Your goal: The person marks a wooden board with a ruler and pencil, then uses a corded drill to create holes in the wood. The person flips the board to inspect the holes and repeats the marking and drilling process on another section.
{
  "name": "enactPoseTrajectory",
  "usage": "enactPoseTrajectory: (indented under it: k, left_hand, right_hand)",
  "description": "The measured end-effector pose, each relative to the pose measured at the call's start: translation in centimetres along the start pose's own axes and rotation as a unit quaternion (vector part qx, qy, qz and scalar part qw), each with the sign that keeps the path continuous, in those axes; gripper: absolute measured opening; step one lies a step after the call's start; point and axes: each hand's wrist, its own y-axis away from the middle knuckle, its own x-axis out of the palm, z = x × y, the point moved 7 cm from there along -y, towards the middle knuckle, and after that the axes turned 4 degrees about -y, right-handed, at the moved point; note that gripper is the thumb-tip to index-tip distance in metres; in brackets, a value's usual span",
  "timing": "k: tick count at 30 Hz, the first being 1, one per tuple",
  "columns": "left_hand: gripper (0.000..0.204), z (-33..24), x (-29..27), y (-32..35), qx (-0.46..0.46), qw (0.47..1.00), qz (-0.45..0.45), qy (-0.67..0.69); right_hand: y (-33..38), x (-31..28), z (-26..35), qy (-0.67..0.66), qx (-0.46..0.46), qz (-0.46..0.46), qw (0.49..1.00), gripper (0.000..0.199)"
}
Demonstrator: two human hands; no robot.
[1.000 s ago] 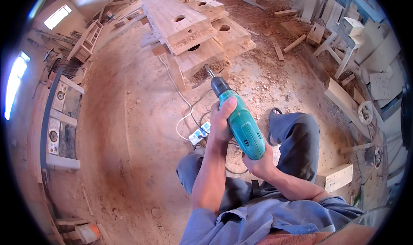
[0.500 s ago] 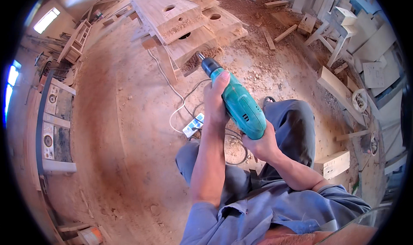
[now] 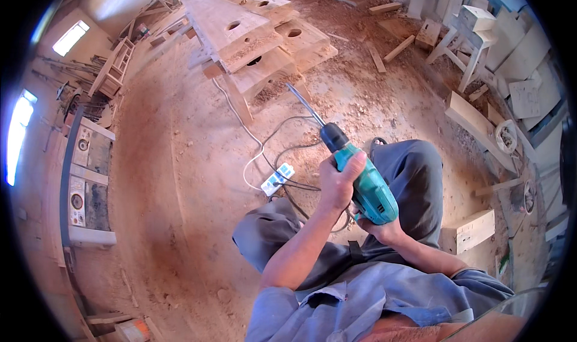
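Both hands grip a teal power drill (image 3: 371, 190) with a black chuck, held above my lap. My left hand (image 3: 338, 183) wraps round the front of its body, thumb on top. Closed round the rear handle is my right hand (image 3: 383, 229), its fingers partly hidden under the drill. A long metal drill bit (image 3: 305, 103) points away and to the left, fully in sight. Its tip is apart from the end of a thick wooden board (image 3: 264, 71) in the stack ahead. A triangular board (image 3: 225, 26) with a round hole lies on top.
A white power strip (image 3: 277, 179) with black and white cables lies on the floor left of my knees. Wood shavings (image 3: 342, 95) cover the floor. At right stand a small wooden stool (image 3: 463, 47), a wooden block (image 3: 469, 231) and leaning boards. A frame with round fittings (image 3: 78, 174) is at left.
The drill has come back toward me and to the right, with both hands on it. Its bit, mostly hidden in the board's end before, is now out and fully visible.
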Motion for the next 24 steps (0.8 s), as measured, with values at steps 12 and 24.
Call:
enactPoseTrajectory:
  k: [12,24]
  left_hand:
    - [0.040,1.8,8.5,0.3,0.049,0.987,0.056,-0.140]
    - [0.026,-22.9,-6.4,-8.8,0.313,0.933,-0.143,-0.103]
  right_hand:
    - [-0.3,-6.0,-2.2,-0.335,0.000,-0.188,0.923,0.058]
    - [-7.6,-10.8,-6.7,-0.550,0.114,-0.135,0.817,0.062]
